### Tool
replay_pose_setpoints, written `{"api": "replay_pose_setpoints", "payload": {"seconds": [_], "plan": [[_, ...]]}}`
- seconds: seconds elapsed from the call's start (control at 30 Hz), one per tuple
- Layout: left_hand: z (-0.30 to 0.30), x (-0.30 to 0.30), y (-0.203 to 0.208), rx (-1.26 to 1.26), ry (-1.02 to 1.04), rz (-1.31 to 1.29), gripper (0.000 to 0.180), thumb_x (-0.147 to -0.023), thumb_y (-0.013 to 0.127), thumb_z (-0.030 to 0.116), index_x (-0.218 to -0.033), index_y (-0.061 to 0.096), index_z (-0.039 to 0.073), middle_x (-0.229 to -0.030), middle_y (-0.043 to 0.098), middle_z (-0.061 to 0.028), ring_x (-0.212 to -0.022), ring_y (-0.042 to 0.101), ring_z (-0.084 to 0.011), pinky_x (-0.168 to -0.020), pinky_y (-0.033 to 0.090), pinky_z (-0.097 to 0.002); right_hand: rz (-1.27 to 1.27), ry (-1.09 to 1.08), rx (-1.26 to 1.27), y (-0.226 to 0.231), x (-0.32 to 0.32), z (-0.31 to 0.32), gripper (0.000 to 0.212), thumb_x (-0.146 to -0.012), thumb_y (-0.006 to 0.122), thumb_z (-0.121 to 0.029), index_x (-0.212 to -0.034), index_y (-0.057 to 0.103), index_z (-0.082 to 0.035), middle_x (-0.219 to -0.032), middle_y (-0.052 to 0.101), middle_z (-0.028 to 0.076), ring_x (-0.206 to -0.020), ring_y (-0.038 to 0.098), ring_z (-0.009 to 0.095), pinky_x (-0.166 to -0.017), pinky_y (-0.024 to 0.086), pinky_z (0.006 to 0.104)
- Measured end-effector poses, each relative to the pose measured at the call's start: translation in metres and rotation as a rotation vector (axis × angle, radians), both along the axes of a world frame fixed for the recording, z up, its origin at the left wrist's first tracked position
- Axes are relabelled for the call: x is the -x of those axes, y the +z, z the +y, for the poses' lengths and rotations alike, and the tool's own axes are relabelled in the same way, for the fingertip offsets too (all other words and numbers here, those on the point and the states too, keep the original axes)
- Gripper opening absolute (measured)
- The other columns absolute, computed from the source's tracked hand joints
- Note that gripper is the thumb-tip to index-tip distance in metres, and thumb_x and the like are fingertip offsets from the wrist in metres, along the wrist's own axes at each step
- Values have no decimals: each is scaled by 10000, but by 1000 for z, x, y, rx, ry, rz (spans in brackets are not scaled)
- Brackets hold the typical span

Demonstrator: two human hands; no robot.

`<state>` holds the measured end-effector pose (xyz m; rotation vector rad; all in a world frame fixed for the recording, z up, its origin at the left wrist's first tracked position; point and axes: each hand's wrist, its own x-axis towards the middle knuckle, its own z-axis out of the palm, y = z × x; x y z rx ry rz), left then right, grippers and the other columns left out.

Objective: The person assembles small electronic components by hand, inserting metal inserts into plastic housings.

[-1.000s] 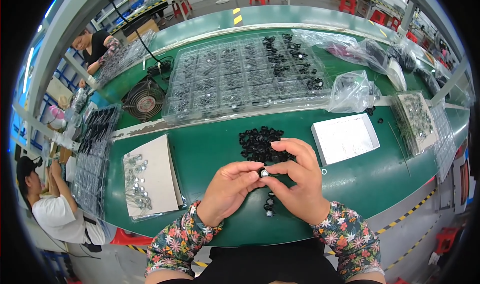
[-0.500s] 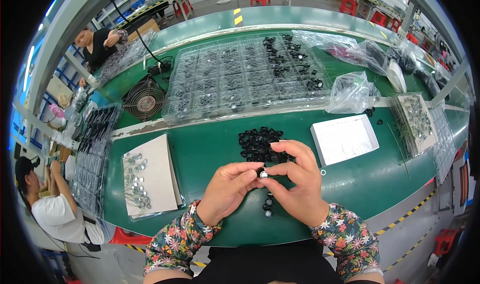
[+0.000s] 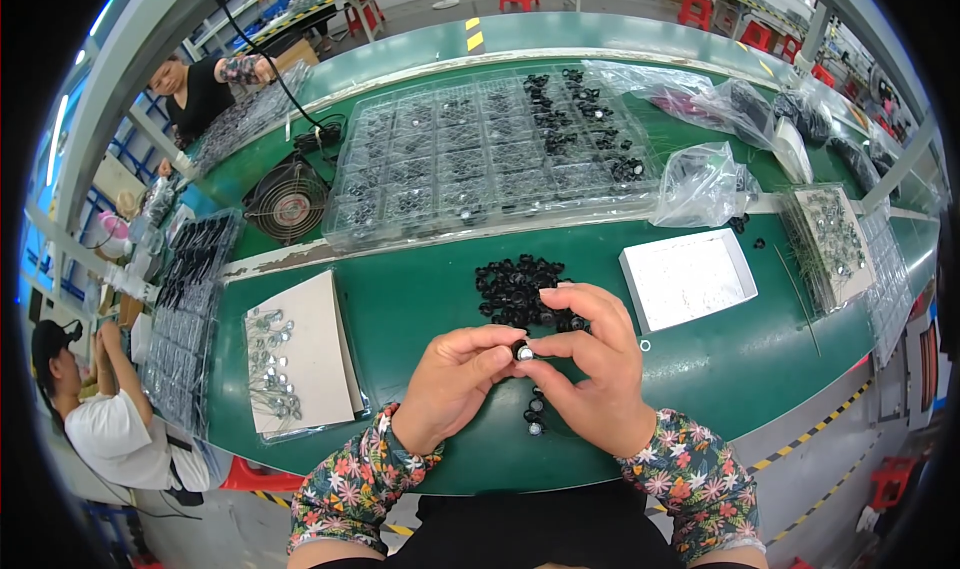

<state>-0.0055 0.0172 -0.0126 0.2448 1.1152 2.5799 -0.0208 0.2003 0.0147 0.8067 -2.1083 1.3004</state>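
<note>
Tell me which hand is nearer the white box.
Right: the right hand is below and left of the white box, apart from it; the left hand is farther left.

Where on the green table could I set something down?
Bare green lies between the cardboard and black pile, and below the white box, beside a small white ring. The middle is crowded: pile, left hand, right hand, loose parts.

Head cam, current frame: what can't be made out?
All in the head view:
Small round black part with a silvery face: far side hidden by the left hand and right hand.
Heap of small black parts: right portion blocked by the right hand; pieces overlap too much to count.
Compartmented clear plastic tray: many contents too small to identify.
Black fabric garment: cut off by the lower edge.
</note>
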Motion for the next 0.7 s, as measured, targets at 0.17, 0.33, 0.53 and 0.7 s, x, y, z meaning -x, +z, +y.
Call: {"api": "replay_pose_setpoints", "payload": {"seconds": [0.17, 0.33, 0.53, 0.7], "plan": [[-1, 1, 0, 13, -10, 7, 225, -955, 583, 57, -1163, 639, -9, -1108, 662, -116, -997, 642, -187, -891, 535, -329, 5, 5, 8, 1, 0, 0, 243, -645, 795, -42, -845, 658, -69, -1209, 599, 97, -1136, 558, 320, -942, 430, 430], [-1, 0, 1, 59, 20, 35, 227, -943, 591, 39, -1156, 643, -21, -1123, 647, -117, -993, 637, -183, -884, 533, -314, 22, -3, 0, 2, -1, 0, 244, -643, 792, -42, -848, 663, -68, -1217, 599, 98, -1134, 561, 322, -937, 431, 433], [0, 1, 2, 89, 23, 95, 217, -927, 598, 8, -1133, 657, -28, -1139, 626, -127, -993, 632, -198, -890, 529, -311, 80, -11, -20, 2, -1, 1, 242, -645, 794, -51, -850, 666, -61, -1245, 595, 109, -1134, 566, 325, -945, 438, 443], [-1, 0, 4, 134, 39, 122, 212, -916, 596, -22, -1116, 666, -32, -1144, 622, -130, -1013, 622, -196, -900, 523, -307, 91, -15, -37, 3, -1, 1, 238, -648, 792, -51, -852, 669, -51, -1253, 597, 119, -1135, 569, 326, -965, 444, 454]]}}
